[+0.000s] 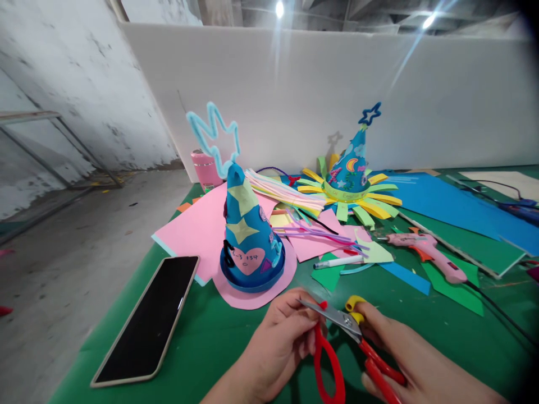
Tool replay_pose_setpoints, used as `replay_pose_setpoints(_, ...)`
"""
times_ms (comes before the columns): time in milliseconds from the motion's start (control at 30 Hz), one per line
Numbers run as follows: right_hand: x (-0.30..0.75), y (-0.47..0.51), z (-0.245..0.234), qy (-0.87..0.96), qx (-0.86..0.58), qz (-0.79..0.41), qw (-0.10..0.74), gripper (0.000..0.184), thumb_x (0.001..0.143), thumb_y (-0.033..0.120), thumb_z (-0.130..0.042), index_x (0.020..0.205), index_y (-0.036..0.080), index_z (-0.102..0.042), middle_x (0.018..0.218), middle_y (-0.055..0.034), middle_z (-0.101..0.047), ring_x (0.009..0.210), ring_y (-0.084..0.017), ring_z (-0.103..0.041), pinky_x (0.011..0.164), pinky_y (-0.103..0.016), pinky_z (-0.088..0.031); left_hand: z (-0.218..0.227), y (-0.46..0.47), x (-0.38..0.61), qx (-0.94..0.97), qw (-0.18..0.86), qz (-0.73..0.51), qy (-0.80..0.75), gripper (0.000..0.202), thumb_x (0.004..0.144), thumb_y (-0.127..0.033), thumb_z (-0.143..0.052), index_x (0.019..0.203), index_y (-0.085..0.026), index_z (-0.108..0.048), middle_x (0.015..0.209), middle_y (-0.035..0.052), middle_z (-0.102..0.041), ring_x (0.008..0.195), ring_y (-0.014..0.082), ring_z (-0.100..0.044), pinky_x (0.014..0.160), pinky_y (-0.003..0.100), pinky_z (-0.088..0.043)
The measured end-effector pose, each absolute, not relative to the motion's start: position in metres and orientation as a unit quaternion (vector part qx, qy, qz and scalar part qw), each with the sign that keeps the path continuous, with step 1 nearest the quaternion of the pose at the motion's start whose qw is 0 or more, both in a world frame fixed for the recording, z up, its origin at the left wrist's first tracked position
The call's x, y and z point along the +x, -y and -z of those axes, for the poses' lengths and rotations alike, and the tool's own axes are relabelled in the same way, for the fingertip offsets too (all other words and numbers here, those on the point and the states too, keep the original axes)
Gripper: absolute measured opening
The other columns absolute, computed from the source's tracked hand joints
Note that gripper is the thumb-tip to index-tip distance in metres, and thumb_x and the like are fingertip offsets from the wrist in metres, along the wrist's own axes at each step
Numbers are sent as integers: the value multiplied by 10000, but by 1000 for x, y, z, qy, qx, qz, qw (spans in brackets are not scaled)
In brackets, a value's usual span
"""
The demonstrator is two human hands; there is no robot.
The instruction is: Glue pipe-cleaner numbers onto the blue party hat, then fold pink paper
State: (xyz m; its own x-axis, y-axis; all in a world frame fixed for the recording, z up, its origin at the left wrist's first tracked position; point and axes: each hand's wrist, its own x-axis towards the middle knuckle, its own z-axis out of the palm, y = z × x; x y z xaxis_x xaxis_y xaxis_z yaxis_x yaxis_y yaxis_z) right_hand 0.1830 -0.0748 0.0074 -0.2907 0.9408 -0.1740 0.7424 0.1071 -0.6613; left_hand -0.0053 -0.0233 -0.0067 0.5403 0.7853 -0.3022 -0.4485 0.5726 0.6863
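We are reading a handwritten "-3" and, less surely, "154" on the pink heart point(246, 265) of the near blue hat point(255, 220); on the yellow-green band point(347, 194) of the far hat point(352, 175), we are seeing illegible lettering.

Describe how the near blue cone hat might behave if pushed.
The near blue cone hat looks like thin paper, so probably light and easily dented. The broad pink disc beneath, if attached, may resist tipping. The thin light-blue topper would likely wobble.

Bare table point(210, 331) lies open between the phone point(147, 322) and the left hand point(286, 331); beyond that hand, the blue hat point(245, 224) blocks the way.
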Motion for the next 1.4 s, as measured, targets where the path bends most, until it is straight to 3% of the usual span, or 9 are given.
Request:
replay_pose_setpoints(300, 189, 76, -6, 735, -593, -295, 142, 250, 810, 368, -412, 958, 213, -541, 725, -37, -652, 615, -171, -613, 494, -211, -459, 10, 24, -3, 265, 839, -363, -307, 112, 641, -196, -644, 636, -149, -542, 540, -6, -550, 405, 36, -387, 429, 171, -208)
replay_pose_setpoints(500, 206, 67, 5, 713, -655, -223, 117, 276, 803, 370, -432, 1009, 210, -521, 772, -45, -651, 629, -182, -616, 556, -253, -486, 11, 23, -3, 301, 826, -347, -326, 148, 696, -253, -624, 642, -140, -546, 462, -32, -473, 394, 27, -334, 421, 171, -174)
replay_pose_setpoints(700, 255, 54, 31, 720, -687, -45, 92, 459, 723, 457, -527, 1084, 174, -533, 1069, -116, -598, 911, -275, -592, 763, -386, -482, 9, 17, -4, 329, 771, -374, -397, 166, 714, -273, -611, 650, -140, -535, 428, -58, -425, 419, 31, -314, 432, 166, -183)
replay_pose_setpoints(833, 259, 50, 14, 738, -664, 1, 120, 452, 703, 492, -554, 1048, 200, -565, 1065, -103, -582, 962, -306, -547, 807, -445, -439, 9, 15, -5, 340, 748, -377, -427, 184, 711, -282, -614, 636, -137, -530, 435, -61, -423, 426, 29, -309, 430, 164, -180)
replay_pose_setpoints(900, 241, 49, 1, 746, -640, -41, 179, 330, 746, 430, -541, 1012, 237, -573, 1038, -66, -581, 954, -260, -545, 829, -404, -426, 9, 15, -5, 350, 749, -368, -427, 194, 712, -291, -616, 631, -134, -537, 439, -59, -424, 428, 29, -310, 432, 165, -182)
replay_pose_setpoints(967, 216, 44, -8, 741, -601, -149, 260, 237, 808, 344, -495, 1012, 242, -562, 964, -41, -594, 865, -184, -568, 755, -297, -459, 9, 15, -5, 363, 751, -355, -423, 204, 714, -306, -617, 634, -130, -552, 438, -59, -421, 426, 29, -307, 432, 168, -178)
replay_pose_setpoints(1033, 191, 37, -12, 745, -543, -257, 289, 233, 833, 296, -478, 1049, 247, -551, 922, -24, -598, 810, -142, -570, 698, -238, -465, 10, 15, -6, 373, 753, -345, -418, 211, 707, -312, -626, 631, -127, -561, 442, -60, -418, 424, 28, -302, 431, 171, -169)
replay_pose_setpoints(1133, 164, 23, -9, 748, -472, -338, 321, 216, 842, 250, -480, 1033, 240, -581, 919, -21, -601, 840, -128, -557, 734, -225, -445, 11, 14, -7, 373, 759, -345, -407, 218, 679, -300, -654, 603, -123, -552, 462, -59, -417, 434, 28, -297, 437, 176, -166)
replay_pose_setpoints(1400, 152, 7, 3, 739, -431, -341, 389, 119, 841, 196, -488, 793, 189, -596, 729, -3, -579, 694, -110, -535, 659, -225, -416, 14, 11, -7, 353, 771, -377, -372, 273, 736, -318, -590, 552, -128, -522, 438, -48, -393, 459, 52, -302, 464, 198, -185)
